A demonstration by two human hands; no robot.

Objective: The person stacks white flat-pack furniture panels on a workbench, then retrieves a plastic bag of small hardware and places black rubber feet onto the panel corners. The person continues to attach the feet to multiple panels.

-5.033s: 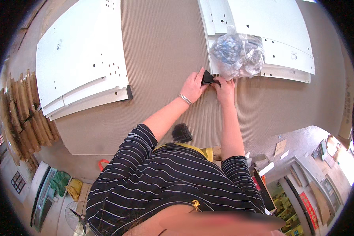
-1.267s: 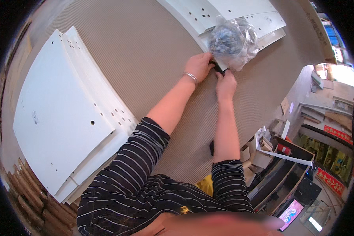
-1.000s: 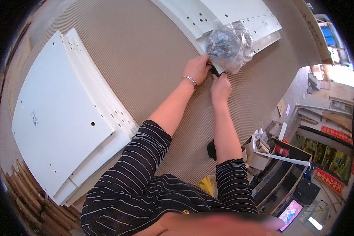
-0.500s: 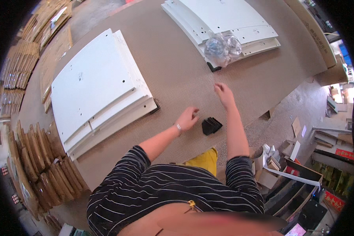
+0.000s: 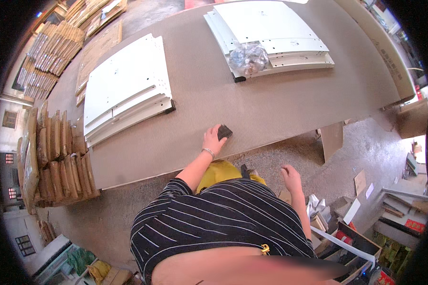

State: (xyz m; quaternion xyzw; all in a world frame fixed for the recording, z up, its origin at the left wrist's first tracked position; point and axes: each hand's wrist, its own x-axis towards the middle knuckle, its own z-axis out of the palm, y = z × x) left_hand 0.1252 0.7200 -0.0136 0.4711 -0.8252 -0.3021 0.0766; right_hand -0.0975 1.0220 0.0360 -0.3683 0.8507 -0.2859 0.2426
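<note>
Fingers of the left hand (image 5: pixel 213 138) rest on a small black block (image 5: pixel 224 131) lying on the brown desk (image 5: pixel 271 104) at mid-frame, not visibly gripping it. Right hand (image 5: pixel 290 176), fingers loosely spread, hangs empty lower right over the floor (image 5: pixel 361 147). White panels (image 5: pixel 128 90) lie upper left; a plastic bag (image 5: pixel 247 57) tops another stack.
</note>
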